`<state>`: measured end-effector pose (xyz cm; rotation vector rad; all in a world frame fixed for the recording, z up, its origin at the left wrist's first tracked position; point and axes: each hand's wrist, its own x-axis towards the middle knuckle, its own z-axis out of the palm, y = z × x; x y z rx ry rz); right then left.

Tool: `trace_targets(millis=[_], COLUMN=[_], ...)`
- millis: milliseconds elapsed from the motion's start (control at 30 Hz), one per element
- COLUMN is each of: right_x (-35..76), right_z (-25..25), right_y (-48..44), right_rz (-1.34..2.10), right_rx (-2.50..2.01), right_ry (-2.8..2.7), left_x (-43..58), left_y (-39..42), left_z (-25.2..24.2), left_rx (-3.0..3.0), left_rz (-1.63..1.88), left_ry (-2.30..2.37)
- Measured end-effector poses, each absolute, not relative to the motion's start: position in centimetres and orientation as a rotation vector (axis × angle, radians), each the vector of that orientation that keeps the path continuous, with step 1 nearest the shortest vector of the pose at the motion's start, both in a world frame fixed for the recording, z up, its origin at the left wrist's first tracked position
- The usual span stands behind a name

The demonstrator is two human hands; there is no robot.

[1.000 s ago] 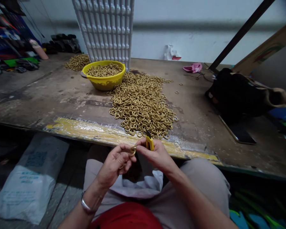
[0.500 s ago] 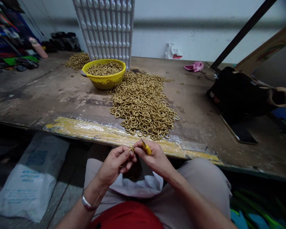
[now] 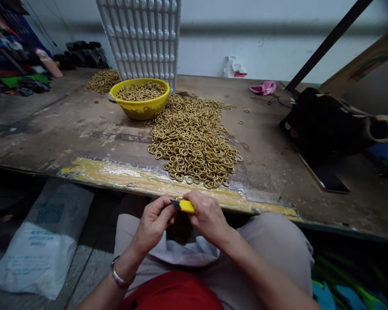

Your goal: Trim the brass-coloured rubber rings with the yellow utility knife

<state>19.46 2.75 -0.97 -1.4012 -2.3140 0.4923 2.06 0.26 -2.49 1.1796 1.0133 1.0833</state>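
Observation:
My right hand [image 3: 208,213] is closed round a yellow utility knife [image 3: 186,206], its dark blade pointing left. The blade's tip meets the fingertips of my left hand [image 3: 155,218]. Those fingers pinch a gold-coloured ring [image 3: 174,197], of which only a sliver shows above the fingertips. Both hands are over my lap, just in front of the table's taped edge. Beyond them, a large heap of gold-coloured rings [image 3: 195,142] is spread on the table. A yellow basin [image 3: 144,110] full of similar rings stands behind the heap to the left.
A ribbed grey panel [image 3: 142,43] leans on the wall behind the basin. A smaller ring pile [image 3: 102,82] lies at the back left. On the right are a phone [image 3: 325,174], a black bag [image 3: 323,125] and a pink cloth [image 3: 263,88]. A white sack [image 3: 42,245] lies below left.
The knife has turned from pointing up and back to pointing left, with its blade now at my left fingertips. The ring between my left fingers has become mostly hidden.

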Motion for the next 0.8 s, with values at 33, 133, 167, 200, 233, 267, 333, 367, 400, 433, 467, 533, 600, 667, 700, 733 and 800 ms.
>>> trace_targets(millis=[33, 133, 167, 200, 233, 267, 333, 367, 400, 433, 467, 533, 600, 667, 700, 733, 800], right_x=[19.4, 19.2, 19.1, 19.0, 18.9, 18.8, 19.1, 19.4, 19.8, 20.3, 20.8, 21.3, 21.2, 20.4, 19.9, 19.3, 18.5], right_z=[-1.0, -0.9, -0.8, -0.7, -0.6, -0.5, -0.2, 0.0, 0.1, 0.3, 0.4, 0.3, 0.0, -0.6, -0.9, -1.2, -1.7], right_y=[2.7, 2.6, 2.6, 2.6, 2.6, 2.7, 3.2, 3.6, 4.1, 4.5, 5.0, 5.8, 6.3, 6.5, 6.5, 6.5, 6.7], right_rz=[0.480, 0.459, 0.452, 0.445, 0.437, 0.426, 0.402, 0.385, 0.359, 0.331, 0.306, 0.283, 0.293, 0.283, 0.257, 0.220, 0.145], right_rx=[-1.415, -1.474, -1.499, -1.520, -1.538, -1.562, -1.676, -1.755, -1.830, -1.882, -1.901, -1.858, -1.808, -1.794, -1.800, -1.814, -1.853], right_ry=[-2.325, -2.364, -2.374, -2.382, -2.391, -2.394, -2.382, -2.362, -2.328, -2.290, -2.253, -2.210, -2.226, -2.291, -2.330, -2.368, -2.421], left_x=[2.1, 2.0, 2.0, 1.9, 1.8, 1.8, 1.7, 1.7, 1.8, 1.9, 2.1, 2.7, 3.3, 3.7, 3.9, 3.9, 3.8], left_y=[0.2, 0.2, 0.3, 0.3, 0.2, 0.1, -0.5, -0.9, -1.4, -1.9, -2.4, -2.8, -2.6, -1.8, -1.4, -1.0, -0.4], left_z=[-2.4, -2.1, -2.0, -1.8, -1.5, -1.1, 0.0, 0.6, 1.2, 1.7, 2.0, 1.9, 1.0, -0.3, -0.9, -1.4, -2.2], left_rx=[1.213, 1.297, 1.312, 1.321, 1.325, 1.332, 1.368, 1.391, 1.404, 1.403, 1.375, 1.229, 1.020, 0.821, 0.741, 0.679, 0.597], left_rz=[1.086, 1.073, 1.064, 1.054, 1.052, 1.062, 1.081, 1.071, 1.051, 1.014, 0.981, 0.945, 0.942, 0.977, 1.007, 1.044, 1.124], left_ry=[1.020, 1.046, 1.059, 1.071, 1.083, 1.086, 1.026, 0.961, 0.880, 0.803, 0.748, 0.691, 0.664, 0.691, 0.737, 0.799, 0.910])
